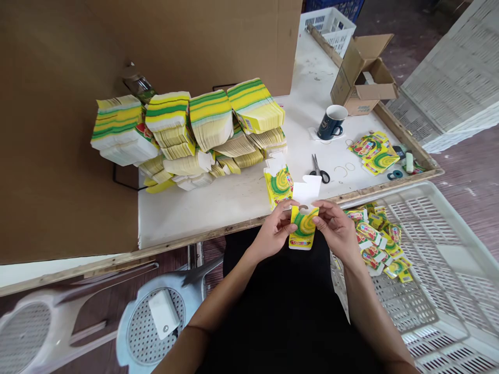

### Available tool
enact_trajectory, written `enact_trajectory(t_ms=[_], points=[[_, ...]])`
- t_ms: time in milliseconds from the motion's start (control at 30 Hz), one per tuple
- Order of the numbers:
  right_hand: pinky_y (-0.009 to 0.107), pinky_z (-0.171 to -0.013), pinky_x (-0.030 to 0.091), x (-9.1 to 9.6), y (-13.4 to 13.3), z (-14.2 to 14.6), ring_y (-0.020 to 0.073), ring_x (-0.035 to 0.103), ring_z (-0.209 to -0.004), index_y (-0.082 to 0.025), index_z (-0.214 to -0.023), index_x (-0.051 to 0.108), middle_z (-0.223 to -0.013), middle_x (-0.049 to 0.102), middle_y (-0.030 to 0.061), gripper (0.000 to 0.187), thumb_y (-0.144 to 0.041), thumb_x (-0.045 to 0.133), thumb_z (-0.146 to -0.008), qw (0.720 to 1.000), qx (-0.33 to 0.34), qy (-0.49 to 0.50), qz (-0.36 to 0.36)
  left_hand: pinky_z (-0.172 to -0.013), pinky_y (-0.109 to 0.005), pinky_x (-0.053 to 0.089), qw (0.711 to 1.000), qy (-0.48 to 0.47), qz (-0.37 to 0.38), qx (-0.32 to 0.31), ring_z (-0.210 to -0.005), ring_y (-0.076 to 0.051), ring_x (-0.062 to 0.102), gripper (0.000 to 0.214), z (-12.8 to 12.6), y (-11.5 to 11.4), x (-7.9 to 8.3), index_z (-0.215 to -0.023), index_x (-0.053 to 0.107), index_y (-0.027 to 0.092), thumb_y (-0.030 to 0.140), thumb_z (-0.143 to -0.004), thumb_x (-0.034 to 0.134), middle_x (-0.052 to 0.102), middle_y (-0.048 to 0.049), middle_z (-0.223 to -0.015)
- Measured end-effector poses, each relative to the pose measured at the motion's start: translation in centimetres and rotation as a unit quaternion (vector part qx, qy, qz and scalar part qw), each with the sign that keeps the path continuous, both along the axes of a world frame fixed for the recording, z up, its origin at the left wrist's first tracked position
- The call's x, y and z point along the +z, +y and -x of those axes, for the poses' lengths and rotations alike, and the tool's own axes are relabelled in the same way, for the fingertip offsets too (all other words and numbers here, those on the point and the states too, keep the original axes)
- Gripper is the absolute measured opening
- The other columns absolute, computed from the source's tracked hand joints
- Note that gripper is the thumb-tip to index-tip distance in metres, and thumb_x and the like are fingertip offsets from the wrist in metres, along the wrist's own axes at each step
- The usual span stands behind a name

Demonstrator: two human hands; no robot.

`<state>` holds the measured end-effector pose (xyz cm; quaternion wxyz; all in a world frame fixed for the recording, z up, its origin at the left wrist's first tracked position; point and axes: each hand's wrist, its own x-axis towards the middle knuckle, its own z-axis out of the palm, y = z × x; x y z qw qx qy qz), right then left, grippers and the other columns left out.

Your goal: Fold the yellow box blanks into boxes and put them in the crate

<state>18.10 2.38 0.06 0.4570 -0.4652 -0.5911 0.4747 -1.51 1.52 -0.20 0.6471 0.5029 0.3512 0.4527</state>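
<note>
Between my two hands is a small yellow and green printed carton (303, 228), its white top flap standing up. My left hand (276, 228) pinches its left edge with thumb and fingers. On the opposite edge, the thumb and fingers of my right hand (336, 228) grip it too. The carton is just off the table's front edge, above my lap. Close behind it lies a small pile of flat cartons (277, 186) in the same print. Bundled stacks of flat cartons (210, 122) stand farther left on the table.
Black-handled scissors (320, 170), a dark mug (332, 122) and loose cartons (375, 151) lie to the right on the white table (187, 213). An open cardboard box (360, 83) stands behind. Low at right, a white plastic crate (448, 244) holds many folded cartons. A stool (136, 327) is at lower left.
</note>
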Motion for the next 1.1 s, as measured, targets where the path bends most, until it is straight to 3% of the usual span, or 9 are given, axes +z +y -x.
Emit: enact_trajectory(t_ms=[133, 233, 400, 500, 633, 767, 867, 967, 1100], points=[[0.030, -0.068, 0.052, 0.7, 0.1, -0.6, 0.0186, 0.065, -0.079, -0.024, -0.101, 0.069, -0.091, 0.070, 0.0038, 0.022, -0.044, 0.061, -0.100, 0.998, 0.000, -0.066, -0.011, -0.085, -0.033, 0.058, 1.000, 0.009, 0.006, -0.012, -0.099, -0.023, 0.075, 0.044, -0.2, -0.3, -0.3, -0.121, 0.051, 0.022, 0.047, -0.091, 0.072, 0.076, -0.0093, -0.110], [0.030, -0.070, 0.051, 0.9, 0.3, -0.7, 0.0183, 0.064, -0.077, -0.023, -0.093, 0.070, -0.086, 0.068, 0.0036, 0.025, -0.043, 0.058, -0.102, 0.994, -0.001, -0.099, -0.051, -0.085, -0.034, 0.059, 1.000, 0.004, 0.020, -0.023, -0.098, -0.023, 0.076, 0.049, -0.3, -0.3, -0.3, -0.127, 0.050, 0.024, 0.049, -0.091, 0.072, 0.076, -0.0104, -0.113], [0.032, -0.079, 0.056, 0.0, 0.3, -0.2, 0.0204, 0.070, -0.094, -0.027, -0.113, 0.070, -0.115, 0.071, 0.0076, 0.023, -0.043, 0.064, -0.098, 0.996, -0.056, -0.047, -0.054, -0.089, -0.042, 0.062, 0.998, -0.012, 0.044, -0.046, -0.100, -0.027, 0.078, 0.090, -0.1, 0.0, -0.4, -0.158, 0.023, 0.031, 0.047, -0.088, 0.077, 0.075, -0.0137, -0.123], [0.035, -0.086, 0.058, -0.4, 0.3, -0.3, 0.0218, 0.071, -0.100, -0.029, -0.124, 0.069, -0.125, 0.070, 0.0085, 0.031, -0.045, 0.066, -0.097, 0.997, -0.052, -0.030, -0.048, -0.092, -0.043, 0.062, 0.998, 0.002, 0.023, -0.062, -0.108, -0.029, 0.076, 0.081, 0.0, 0.2, -0.7, -0.155, 0.034, 0.028, 0.047, -0.088, 0.076, 0.074, -0.0145, -0.125], [0.042, -0.095, 0.055, 0.5, 0.5, -1.3, 0.0264, 0.068, -0.108, -0.027, -0.107, 0.080, -0.106, 0.074, 0.0092, 0.039, -0.057, 0.056, -0.100, 0.992, -0.032, -0.076, -0.095, -0.090, -0.037, 0.061, 0.999, 0.013, -0.004, -0.033, -0.109, -0.026, 0.075, 0.057, -0.2, 0.1, -1.0, -0.142, 0.052, 0.025, 0.042, -0.092, 0.072, 0.071, -0.0138, -0.133], [0.036, -0.078, 0.055, 1.7, 0.5, -1.9, 0.0229, 0.068, -0.087, -0.025, -0.117, 0.079, -0.090, 0.072, 0.0058, 0.045, -0.061, 0.062, -0.095, 0.998, 0.011, -0.061, -0.009, -0.088, -0.035, 0.062, 0.998, 0.059, -0.020, 0.001, -0.107, -0.025, 0.075, 0.051, -0.6, 0.0, -1.0, -0.139, 0.056, 0.024, 0.040, -0.093, 0.070, 0.067, -0.0139, -0.139], [0.029, -0.061, 0.048, 2.0, 0.5, -1.7, 0.0167, 0.059, -0.066, -0.023, -0.126, 0.072, -0.074, 0.065, -0.0001, 0.049, -0.055, 0.072, -0.089, 0.996, 0.037, -0.063, 0.046, -0.090, -0.034, 0.062, 0.996, 0.081, -0.043, 0.022, -0.112, -0.025, 0.073, 0.049, -0.6, 0.0, -0.9, -0.141, 0.055, 0.025, 0.037, -0.095, 0.067, 0.062, -0.0141, -0.146], [0.027, -0.050, 0.036, 1.7, 0.5, -1.2, 0.0129, 0.044, -0.053, -0.022, -0.122, 0.069, -0.065, 0.057, -0.0039, 0.048, -0.052, 0.077, -0.085, 0.994, 0.018, -0.093, 0.050, -0.094, -0.036, 0.060, 0.995, 0.085, -0.049, 0.006, -0.119, -0.026, 0.070, 0.051, -0.4, 0.0, -0.9, -0.147, 0.051, 0.026, 0.036, -0.098, 0.063, 0.057, -0.0145, -0.152], [0.027, -0.049, 0.034, 1.4, 0.5, -0.7, 0.0123, 0.040, -0.051, -0.022, -0.108, 0.068, -0.064, 0.054, -0.0040, 0.035, -0.048, 0.075, -0.086, 0.991, -0.014, -0.129, 0.039, -0.107, -0.043, 0.054, 0.996, 0.059, -0.041, -0.044, -0.134, -0.030, 0.061, 0.055, -0.2, -0.2, -0.9, -0.153, 0.043, 0.027, 0.036, -0.101, 0.059, 0.054, -0.0149, -0.154]])
